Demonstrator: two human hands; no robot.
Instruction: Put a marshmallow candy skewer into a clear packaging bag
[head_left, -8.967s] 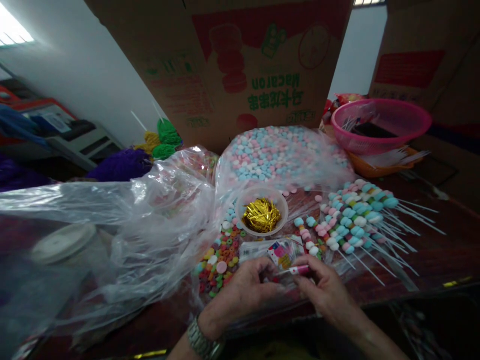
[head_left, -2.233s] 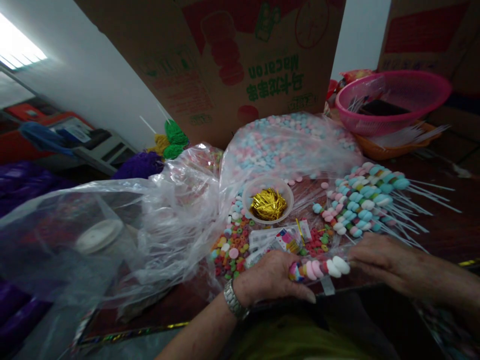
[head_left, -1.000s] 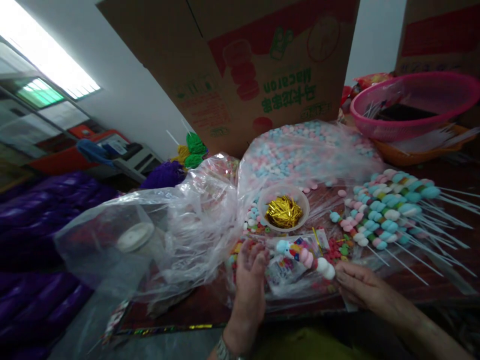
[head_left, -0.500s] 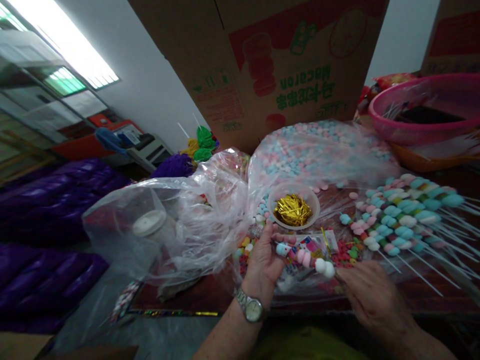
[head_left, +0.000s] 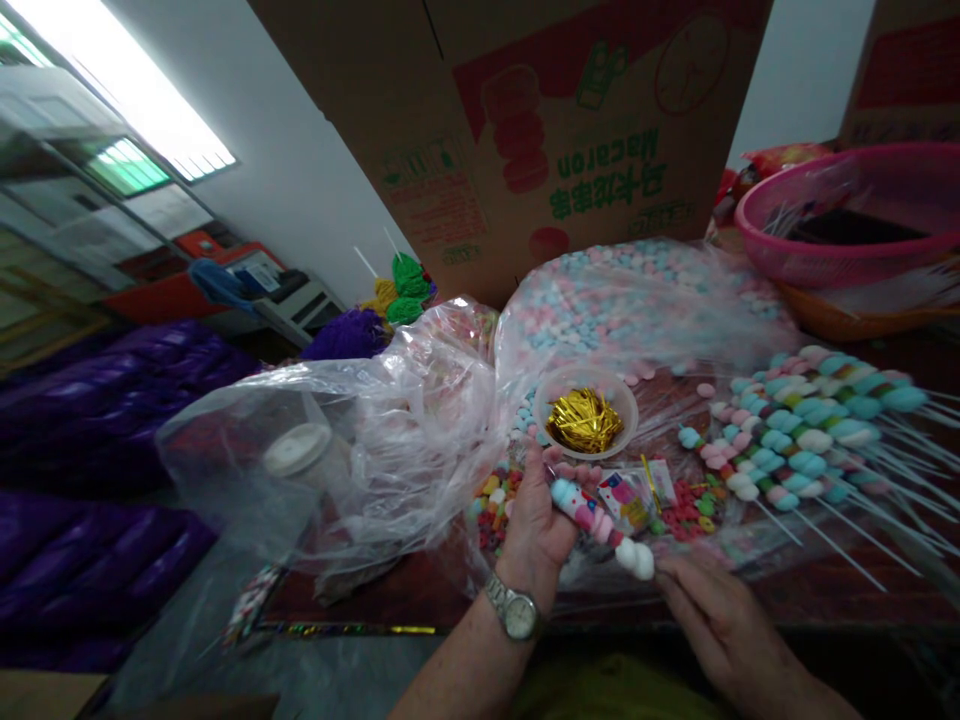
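Tilted lower now, the marshmallow skewer lies in the cupped left hand; right hand pinches its stick end. Light, squashy — hold the stick.

Room beyond my table
White wall, bright ceiling light upper left, shelving below it, purple bundles at left.

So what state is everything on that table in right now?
Candy skewer: held between both hands, loaded with sweets.
Left hand: closed around the skewer's top end.
Right hand: at the skewer's lower end.
Small bowl: upright, full of gold twist ties.
Finished skewers: lying piled.
Marshmallow bag: full.
Pink basket: upright.
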